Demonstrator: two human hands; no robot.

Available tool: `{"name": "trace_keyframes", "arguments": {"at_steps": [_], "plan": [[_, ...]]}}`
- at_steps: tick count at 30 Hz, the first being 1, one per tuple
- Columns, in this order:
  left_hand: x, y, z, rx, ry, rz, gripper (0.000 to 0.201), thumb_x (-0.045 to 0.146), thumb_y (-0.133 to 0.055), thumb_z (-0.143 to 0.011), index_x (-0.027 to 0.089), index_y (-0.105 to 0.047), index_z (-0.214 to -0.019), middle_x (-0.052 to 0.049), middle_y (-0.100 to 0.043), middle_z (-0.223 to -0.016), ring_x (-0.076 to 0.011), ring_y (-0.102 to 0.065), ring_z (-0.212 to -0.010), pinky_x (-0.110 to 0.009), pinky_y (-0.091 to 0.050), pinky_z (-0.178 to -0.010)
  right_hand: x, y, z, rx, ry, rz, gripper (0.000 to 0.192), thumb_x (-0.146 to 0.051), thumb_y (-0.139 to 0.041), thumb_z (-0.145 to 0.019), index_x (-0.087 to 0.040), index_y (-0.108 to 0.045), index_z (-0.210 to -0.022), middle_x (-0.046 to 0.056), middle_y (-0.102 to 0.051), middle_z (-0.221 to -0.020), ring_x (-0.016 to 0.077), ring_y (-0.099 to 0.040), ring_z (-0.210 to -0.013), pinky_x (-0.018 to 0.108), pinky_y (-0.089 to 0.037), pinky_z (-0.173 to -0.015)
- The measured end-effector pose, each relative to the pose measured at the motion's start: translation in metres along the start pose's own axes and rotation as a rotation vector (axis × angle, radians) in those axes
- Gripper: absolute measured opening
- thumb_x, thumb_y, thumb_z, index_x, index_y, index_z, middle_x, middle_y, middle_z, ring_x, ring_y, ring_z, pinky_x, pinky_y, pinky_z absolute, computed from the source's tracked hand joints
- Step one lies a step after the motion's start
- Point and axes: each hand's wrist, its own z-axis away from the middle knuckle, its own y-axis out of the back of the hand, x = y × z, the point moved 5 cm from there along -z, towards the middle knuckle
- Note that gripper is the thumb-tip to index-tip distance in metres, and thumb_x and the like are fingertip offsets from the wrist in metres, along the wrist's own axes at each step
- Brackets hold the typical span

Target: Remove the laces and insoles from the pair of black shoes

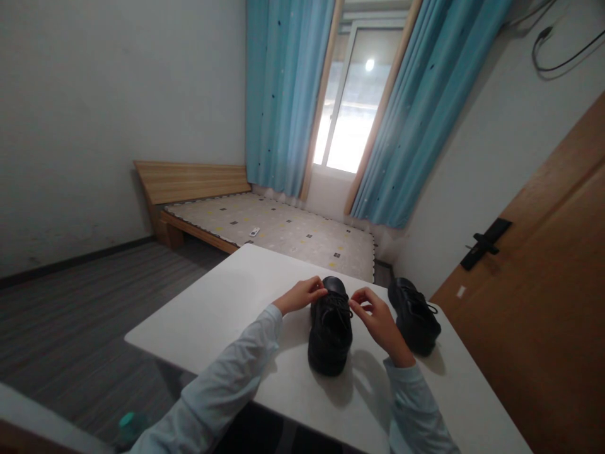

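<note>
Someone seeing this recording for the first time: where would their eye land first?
Probably on the black shoe on the white table, with the left hand and right hand at either side of its laces. A matching second shoe stands near the table's right edge. Beyond the bed, the bright window between blue curtains also stands out.

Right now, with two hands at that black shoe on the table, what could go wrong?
The other shoe stands near the far right corner of the white table, beside the right hand, so a bump might knock it off.

The laces are black on a black shoe, so strands could get mixed up.

The left hand and right hand are both toward the toe end, and neither holds the heel, so a hard tug might slide the shoe.
</note>
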Motion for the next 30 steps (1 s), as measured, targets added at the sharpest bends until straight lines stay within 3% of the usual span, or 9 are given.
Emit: {"name": "trace_keyframes", "arguments": {"at_steps": [2,5,8,12,16,21,30], "plan": [[-0.002,0.003,-0.001,0.046,0.008,-0.028,0.028,0.044,-0.045,-0.086,0.017,-0.053,-0.087,0.001,-0.059,-0.068,-0.0126,-0.054,-0.065,-0.023,-0.041,-0.061,-0.030,-0.002,0.011,0.015,0.134,0.136,0.020,-0.039,-0.055,-0.082,-0.020,-0.053,-0.085,0.005,-0.059,-0.084,0.0193,-0.056,-0.081,0.036,-0.048,-0.074],[-0.005,0.005,-0.002,0.094,0.011,-0.059,0.026,0.042,-0.045,-0.086,0.017,-0.053,-0.088,0.001,-0.060,-0.068,-0.0128,-0.055,-0.064,-0.023,-0.041,-0.061,-0.058,-0.026,0.033,-0.103,0.260,0.442,0.027,-0.038,-0.066,-0.074,-0.020,-0.055,-0.091,0.008,-0.061,-0.092,0.0243,-0.056,-0.086,0.040,-0.046,-0.074],[-0.007,0.005,-0.002,0.118,0.015,-0.093,0.023,0.040,-0.047,-0.086,0.018,-0.054,-0.088,0.000,-0.061,-0.068,-0.0131,-0.055,-0.063,-0.023,-0.041,-0.060,-0.057,-0.056,0.052,-0.124,0.267,0.746,0.047,-0.034,-0.080,-0.059,-0.018,-0.056,-0.096,0.010,-0.063,-0.088,0.0297,-0.058,-0.082,0.044,-0.047,-0.071],[-0.006,0.003,-0.002,0.092,0.012,-0.135,0.018,0.035,-0.050,-0.085,0.018,-0.055,-0.087,-0.001,-0.062,-0.069,-0.0138,-0.056,-0.064,-0.023,-0.040,-0.061,-0.039,-0.078,0.063,0.003,0.229,0.860,0.065,-0.021,-0.080,-0.060,-0.015,-0.048,-0.116,0.010,-0.065,-0.081,0.0280,-0.061,-0.074,0.042,-0.046,-0.073],[-0.006,0.001,-0.001,0.066,0.029,-0.174,0.016,0.033,-0.051,-0.085,0.018,-0.056,-0.087,-0.001,-0.062,-0.070,-0.0143,-0.057,-0.066,-0.023,-0.041,-0.062,-0.031,-0.074,0.062,0.051,0.132,0.787,0.052,-0.016,-0.079,-0.061,-0.017,-0.052,-0.105,0.011,-0.064,-0.084,0.0291,-0.060,-0.080,0.039,-0.046,-0.071],[-0.009,-0.002,0.000,0.048,0.018,-0.243,0.015,0.032,-0.052,-0.084,0.018,-0.057,-0.086,-0.002,-0.064,-0.074,-0.0158,-0.058,-0.069,-0.024,-0.042,-0.064,-0.036,-0.063,0.048,0.048,0.123,0.821,0.027,-0.017,-0.074,-0.068,-0.021,-0.055,-0.087,0.006,-0.063,-0.074,0.0248,-0.059,-0.072,0.035,-0.043,-0.067],[-0.013,-0.005,0.000,0.028,0.006,-0.338,0.014,0.030,-0.051,-0.085,0.018,-0.058,-0.089,-0.004,-0.065,-0.076,-0.0162,-0.059,-0.070,-0.024,-0.041,-0.064,-0.008,-0.038,0.019,0.057,0.114,0.987,0.025,-0.018,-0.069,-0.073,-0.020,-0.055,-0.094,0.006,-0.065,-0.075,0.0231,-0.060,-0.075,0.032,-0.040,-0.067]]}}
